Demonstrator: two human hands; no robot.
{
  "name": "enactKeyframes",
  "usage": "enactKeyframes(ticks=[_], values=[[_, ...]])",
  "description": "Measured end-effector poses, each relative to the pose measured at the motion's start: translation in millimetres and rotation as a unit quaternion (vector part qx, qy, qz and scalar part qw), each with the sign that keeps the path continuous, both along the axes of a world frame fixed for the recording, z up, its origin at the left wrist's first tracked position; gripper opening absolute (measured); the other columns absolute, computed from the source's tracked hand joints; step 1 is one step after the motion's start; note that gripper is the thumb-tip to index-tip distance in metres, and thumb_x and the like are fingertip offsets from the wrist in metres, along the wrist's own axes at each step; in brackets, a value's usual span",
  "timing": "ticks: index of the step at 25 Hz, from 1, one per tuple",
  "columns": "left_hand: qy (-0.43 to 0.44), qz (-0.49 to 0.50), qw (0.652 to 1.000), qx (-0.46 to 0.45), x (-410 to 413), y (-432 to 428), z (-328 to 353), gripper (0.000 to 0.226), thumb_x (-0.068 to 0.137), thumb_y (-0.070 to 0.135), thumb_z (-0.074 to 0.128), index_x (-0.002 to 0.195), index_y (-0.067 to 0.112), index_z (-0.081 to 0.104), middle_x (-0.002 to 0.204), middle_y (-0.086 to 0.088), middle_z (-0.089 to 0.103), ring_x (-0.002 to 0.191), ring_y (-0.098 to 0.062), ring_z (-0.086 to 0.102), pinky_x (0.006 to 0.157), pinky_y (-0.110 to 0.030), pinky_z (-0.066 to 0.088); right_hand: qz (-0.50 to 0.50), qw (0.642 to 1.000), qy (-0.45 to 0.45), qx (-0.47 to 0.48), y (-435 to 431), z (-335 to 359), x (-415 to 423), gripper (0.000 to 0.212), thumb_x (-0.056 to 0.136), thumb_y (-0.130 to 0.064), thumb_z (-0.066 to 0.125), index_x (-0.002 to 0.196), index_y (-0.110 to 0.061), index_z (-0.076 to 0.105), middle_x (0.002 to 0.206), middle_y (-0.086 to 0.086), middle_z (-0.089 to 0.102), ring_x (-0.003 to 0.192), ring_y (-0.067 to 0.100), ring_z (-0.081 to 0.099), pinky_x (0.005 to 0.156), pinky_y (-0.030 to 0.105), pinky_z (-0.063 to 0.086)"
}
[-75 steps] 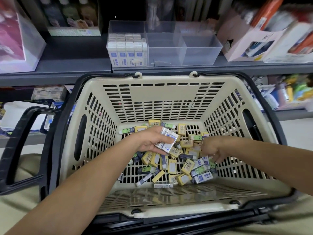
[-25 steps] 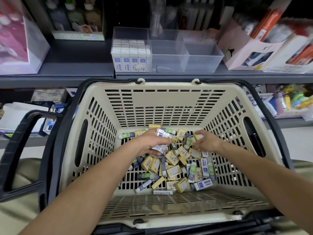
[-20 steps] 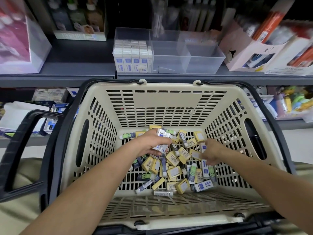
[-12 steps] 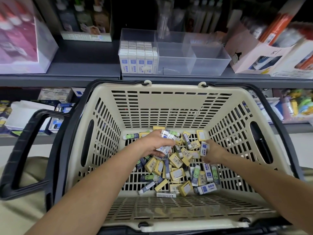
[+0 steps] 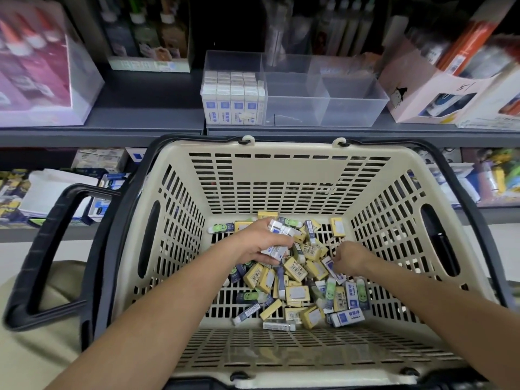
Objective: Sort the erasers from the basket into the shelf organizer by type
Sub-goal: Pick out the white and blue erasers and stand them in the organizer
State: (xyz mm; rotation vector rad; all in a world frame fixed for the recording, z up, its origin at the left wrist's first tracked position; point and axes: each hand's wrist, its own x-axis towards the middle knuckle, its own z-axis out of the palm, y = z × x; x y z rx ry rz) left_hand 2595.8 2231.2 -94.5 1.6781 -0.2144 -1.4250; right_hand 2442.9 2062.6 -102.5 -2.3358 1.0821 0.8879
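Beige slotted basket (image 5: 281,175), yellow, blue-white, green erasers (image 5: 295,277), clear organizer (image 5: 351,108)

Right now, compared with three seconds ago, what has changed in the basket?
The right hand stopped rummaging through the pile and now pinches one blue-and-white eraser. The left hand still grips its stack of blue-and-white erasers. The organizer is unchanged: only its left compartment is filled.

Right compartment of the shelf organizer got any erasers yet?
No, the right compartment shows only bare clear plastic; white-and-blue erasers stand only in the left compartment.
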Motion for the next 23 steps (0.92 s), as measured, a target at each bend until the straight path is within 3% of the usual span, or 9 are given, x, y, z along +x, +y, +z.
enactKeyframes(ticks=[1,3,5,9,13,15,19,21,23], values=[[0.008,0.005,1.000,-0.004,0,0,0,0.075,0.074,0.017,0.078,0.138,0.013,0.039,0.135,-0.013,0.050,0.114,-0.027,0.057,0.061,-0.030,0.057,0.010,1.000,0.008,-0.002,2,1,0,0.015,0.081,-0.022,0.066,0.076,-0.010,0.059,0.075,0.010,0.059,0.070,0.019,0.059,0.058,0.024,0.045],[0.024,0.013,0.999,-0.015,-1,0,0,0.060,0.074,0.014,0.078,0.126,0.011,0.048,0.119,-0.009,0.061,0.101,-0.022,0.064,0.061,-0.031,0.058,0.019,1.000,0.007,-0.005,7,-1,-2,0.033,0.080,-0.020,0.069,0.107,-0.007,0.058,0.103,0.012,0.064,0.092,0.021,0.061,0.074,0.030,0.051],[0.042,0.015,0.999,-0.024,-1,0,1,0.046,0.074,0.011,0.079,0.113,0.012,0.054,0.109,-0.008,0.065,0.094,-0.019,0.066,0.062,-0.031,0.058,0.026,1.000,-0.004,-0.005,10,-3,-3,0.039,0.082,-0.015,0.065,0.117,-0.007,0.049,0.112,0.010,0.060,0.098,0.022,0.058,0.074,0.030,0.049],[0.050,0.021,0.998,-0.017,-2,0,-2,0.073,0.074,0.006,0.077,0.137,0.008,0.040,0.135,-0.015,0.050,0.112,-0.028,0.059,0.061,-0.029,0.057,0.040,0.999,-0.018,-0.002,14,-1,0,0.017,0.084,-0.013,0.063,0.094,-0.009,0.050,0.093,0.010,0.057,0.080,0.019,0.051,0.065,0.027,0.040],[0.025,0.035,0.999,-0.012,-2,-3,-5,0.079,0.074,0.006,0.077,0.141,0.012,0.035,0.144,-0.015,0.040,0.120,-0.029,0.052,0.057,-0.026,0.056,-0.033,0.993,-0.077,0.081,8,17,10,0.017,0.084,-0.015,0.066,0.098,-0.010,0.058,0.085,0.007,0.062,0.071,0.016,0.057,0.065,0.026,0.047],[0.010,0.037,0.999,-0.014,-3,-3,-5,0.072,0.076,0.008,0.076,0.137,0.012,0.039,0.137,-0.011,0.049,0.113,-0.024,0.058,0.058,-0.027,0.058,-0.105,0.968,-0.141,0.178,9,34,19,0.009,0.084,-0.011,0.066,0.090,-0.014,0.060,0.079,0.003,0.063,0.064,0.010,0.057,0.055,0.020,0.044],[0.066,0.017,0.994,-0.082,-12,-5,2,0.038,0.074,0.018,0.078,0.107,0.013,0.060,0.090,-0.003,0.073,0.082,-0.017,0.069,0.072,-0.032,0.058,-0.184,0.892,-0.256,0.323,27,54,25,0.010,0.083,-0.006,0.066,0.093,-0.007,0.066,0.086,0.012,0.072,0.065,0.011,0.064,0.050,0.016,0.044],[0.076,0.015,0.991,-0.107,-15,-9,4,0.036,0.071,0.018,0.080,0.101,0.013,0.061,0.083,-0.003,0.073,0.077,-0.017,0.070,0.066,-0.030,0.056,-0.175,0.888,-0.277,0.322,29,56,25,0.006,0.082,-0.010,0.067,0.088,-0.009,0.068,0.080,0.008,0.073,0.061,0.008,0.066,0.048,0.014,0.044],[0.055,0.022,0.993,-0.104,-17,-12,4,0.038,0.070,0.016,0.082,0.101,0.012,0.060,0.084,-0.004,0.073,0.075,-0.015,0.070,0.060,-0.027,0.055,-0.139,0.918,-0.241,0.284,21,56,22,0.005,0.084,-0.017,0.066,0.083,-0.013,0.068,0.077,0.003,0.072,0.061,0.005,0.065,0.048,0.014,0.044]])
